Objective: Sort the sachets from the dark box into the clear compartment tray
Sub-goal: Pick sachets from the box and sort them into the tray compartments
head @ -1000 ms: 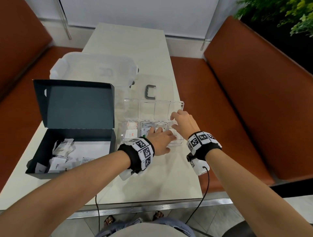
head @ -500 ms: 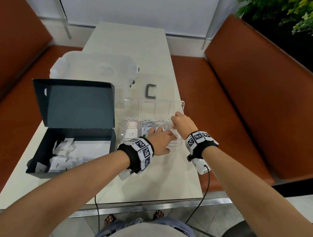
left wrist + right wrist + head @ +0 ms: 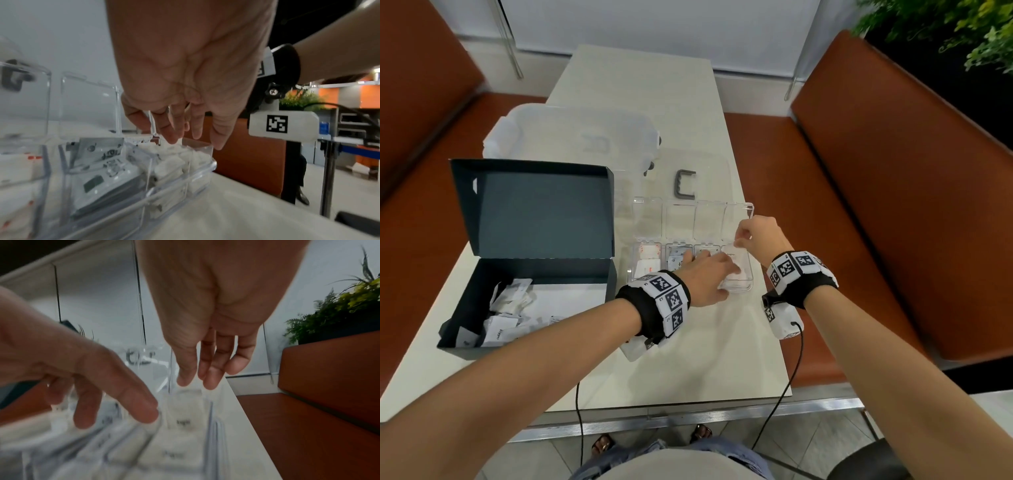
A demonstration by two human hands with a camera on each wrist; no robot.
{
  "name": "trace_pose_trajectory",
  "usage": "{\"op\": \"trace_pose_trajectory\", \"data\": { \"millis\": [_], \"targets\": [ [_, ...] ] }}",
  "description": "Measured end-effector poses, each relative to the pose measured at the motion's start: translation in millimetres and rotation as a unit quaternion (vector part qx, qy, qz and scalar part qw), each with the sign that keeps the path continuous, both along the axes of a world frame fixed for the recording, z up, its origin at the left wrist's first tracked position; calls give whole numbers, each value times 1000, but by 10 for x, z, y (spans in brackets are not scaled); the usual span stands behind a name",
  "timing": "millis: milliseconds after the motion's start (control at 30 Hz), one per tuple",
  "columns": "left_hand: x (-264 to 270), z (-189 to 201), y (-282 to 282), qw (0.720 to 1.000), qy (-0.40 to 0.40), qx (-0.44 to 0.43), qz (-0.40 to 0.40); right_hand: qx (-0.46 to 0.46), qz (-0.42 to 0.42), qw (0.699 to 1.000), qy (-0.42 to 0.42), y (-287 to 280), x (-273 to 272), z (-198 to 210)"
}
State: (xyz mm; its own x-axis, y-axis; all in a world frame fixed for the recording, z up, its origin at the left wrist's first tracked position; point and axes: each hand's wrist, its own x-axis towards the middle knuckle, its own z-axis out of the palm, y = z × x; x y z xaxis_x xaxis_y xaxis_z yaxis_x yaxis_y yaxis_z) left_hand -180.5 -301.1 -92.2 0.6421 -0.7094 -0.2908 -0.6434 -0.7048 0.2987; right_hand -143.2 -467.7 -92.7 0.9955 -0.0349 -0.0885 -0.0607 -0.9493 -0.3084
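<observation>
— Both hands are over the clear compartment tray at the right end. The left hand has its fingers stretched down over the white sachets heaped in the end compartment, not curled round anything I can make out.

— And the right hand?

— Its fingertips are drawn together just above a sachet standing in that same compartment. It's too blurred for me to say whether they pinch it or only touch it.

— What could go wrong?

— That compartment looks heaped to the rim. I reckon a push could spill sachets over the wall onto the counter, or into the next cell and mix the kinds. The tray is light and sits close to the counter's right edge, so a shove could slide it that way.

— Much left to sort?

— The dark box sits at the left with its lid up and a loose pile of sachets inside. Only the head view shows that. The left wrist view shows how full the end cell is and the printed packets in the neighbouring one; the right wrist view shows the upright sachet under the fingertips.
</observation>
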Motion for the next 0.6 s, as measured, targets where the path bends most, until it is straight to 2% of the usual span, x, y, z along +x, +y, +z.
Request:
{"op": "trace_pose_trajectory", "data": {
  "millis": [100,233,367,500,600],
  "targets": [
    [51,136,153,997,-4,-68,33,28,-10,998,-50,17,7,205],
    [188,436,521,989,16,-126,79,114,13,986,-119,271,-32,599],
    [277,688,1106,969,59,-201,131,172,88,977,-96,875,-89,857],
    [316,731,1787,972,27,-155,173,173,190,966,-21,1592,-141,812],
    [282,627,2278,978,17,-84,191,131,270,953,45,2090,-153,642]
  ]
}}
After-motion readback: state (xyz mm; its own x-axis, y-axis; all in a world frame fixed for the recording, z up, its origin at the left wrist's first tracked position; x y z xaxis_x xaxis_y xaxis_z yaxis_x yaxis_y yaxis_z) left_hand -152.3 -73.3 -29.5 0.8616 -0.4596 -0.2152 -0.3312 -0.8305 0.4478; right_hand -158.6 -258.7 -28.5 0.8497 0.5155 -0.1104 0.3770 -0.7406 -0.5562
